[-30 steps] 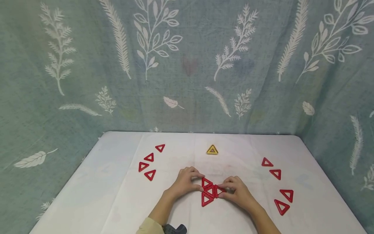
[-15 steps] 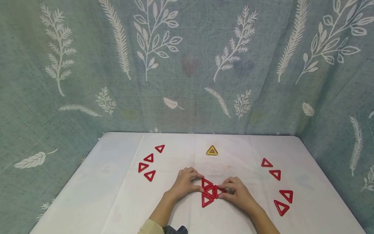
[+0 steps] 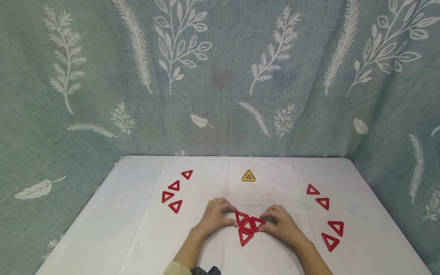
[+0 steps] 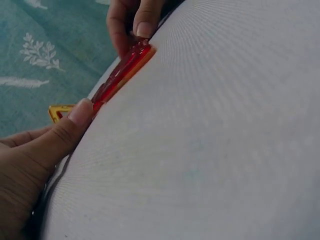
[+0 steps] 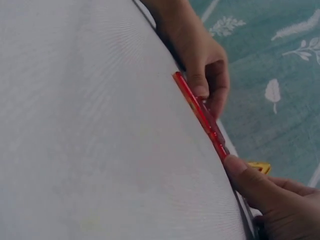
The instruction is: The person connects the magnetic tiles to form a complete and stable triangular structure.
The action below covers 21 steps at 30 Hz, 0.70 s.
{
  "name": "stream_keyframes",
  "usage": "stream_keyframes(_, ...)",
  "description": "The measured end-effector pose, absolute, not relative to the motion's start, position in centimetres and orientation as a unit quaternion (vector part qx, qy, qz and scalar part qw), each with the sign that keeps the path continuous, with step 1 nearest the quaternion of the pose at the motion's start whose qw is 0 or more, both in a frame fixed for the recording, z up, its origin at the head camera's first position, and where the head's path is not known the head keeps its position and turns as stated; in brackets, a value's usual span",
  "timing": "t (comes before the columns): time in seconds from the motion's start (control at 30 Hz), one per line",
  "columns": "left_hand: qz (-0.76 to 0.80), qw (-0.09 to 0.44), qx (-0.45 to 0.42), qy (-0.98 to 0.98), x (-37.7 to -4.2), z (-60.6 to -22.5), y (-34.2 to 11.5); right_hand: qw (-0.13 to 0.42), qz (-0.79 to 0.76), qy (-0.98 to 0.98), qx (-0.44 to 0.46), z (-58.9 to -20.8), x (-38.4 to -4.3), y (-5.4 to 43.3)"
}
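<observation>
In the head view, several red open-centred triangle tiles lie edge to edge on the white cloth. A middle tile [image 3: 251, 225] is flanked by an upper-left tile [image 3: 242, 214], a right tile [image 3: 258, 219] and a lower tile [image 3: 240, 236]. My left hand [image 3: 217, 214] pinches the outer edge of the upper-left tile with thumb and index finger. Opposite it, my right hand [image 3: 281, 223] has its thumb and index finger on either side of the right tile's outer corner. In the left wrist view the joined red tiles [image 4: 122, 72] appear edge-on between both hands.
A yellow triangle tile [image 3: 248, 179] lies beyond the hands. Several loose red triangles [image 3: 167, 200] are scattered on the left, and several more red triangles [image 3: 335, 243] on the right. A leaf-patterned green curtain [image 3: 220, 88] hangs behind the table [image 3: 144, 229].
The red cluster has turned slightly between my hands: its right tile is tilted and its lower tile has swung a little right. The loose tiles have not moved on the cloth.
</observation>
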<state>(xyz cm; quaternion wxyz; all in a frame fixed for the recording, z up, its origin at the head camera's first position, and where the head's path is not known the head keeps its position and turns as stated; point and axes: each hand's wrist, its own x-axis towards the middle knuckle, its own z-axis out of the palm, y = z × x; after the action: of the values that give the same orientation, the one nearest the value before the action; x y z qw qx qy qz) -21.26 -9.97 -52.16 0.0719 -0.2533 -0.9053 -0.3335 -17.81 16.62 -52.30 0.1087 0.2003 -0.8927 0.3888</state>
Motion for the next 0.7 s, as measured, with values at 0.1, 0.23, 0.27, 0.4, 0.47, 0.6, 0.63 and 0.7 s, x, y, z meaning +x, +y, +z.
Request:
stream_keyframes(0.1, -0.342, 0.077, -0.241, -0.905, -20.9, -52.1, -10.4, 0.143, 0.361, -0.903, 0.187, -52.3, -18.0, 16.8)
stream_keyframes(0.23, -0.335, 0.077, -0.225, -0.912, -20.6, -52.1, -10.5, 0.162, 0.341, -0.911, 0.17, -52.4, -18.0, 16.7)
stream_keyframes(0.27, -0.33, 0.077, -0.223, -0.914, -20.5, -52.1, -10.4, 0.161, 0.34, -0.911, 0.167, -52.4, -18.0, 16.6)
stream_keyframes(0.4, -0.324, 0.07, -0.2, -0.922, -20.1, -52.0, -9.9, 0.163, 0.335, -0.917, 0.145, -52.5, -17.9, 16.2)
stream_keyframes(0.47, -0.33, 0.066, -0.19, -0.922, -19.8, -52.0, -9.7, 0.162, 0.337, -0.919, 0.128, -52.5, -17.9, 16.1)
stream_keyframes(0.6, -0.344, 0.06, -0.171, -0.922, -19.4, -51.9, -9.3, 0.149, 0.348, -0.919, 0.105, -52.4, -17.9, 16.1)
stream_keyframes(0.63, -0.346, 0.06, -0.169, -0.921, -19.4, -51.9, -9.2, 0.143, 0.351, -0.92, 0.102, -52.3, -17.9, 16.1)
stream_keyframes(0.7, -0.35, 0.061, -0.166, -0.92, -19.3, -51.8, -9.1, 0.127, 0.356, -0.921, 0.095, -52.2, -17.9, 16.1)
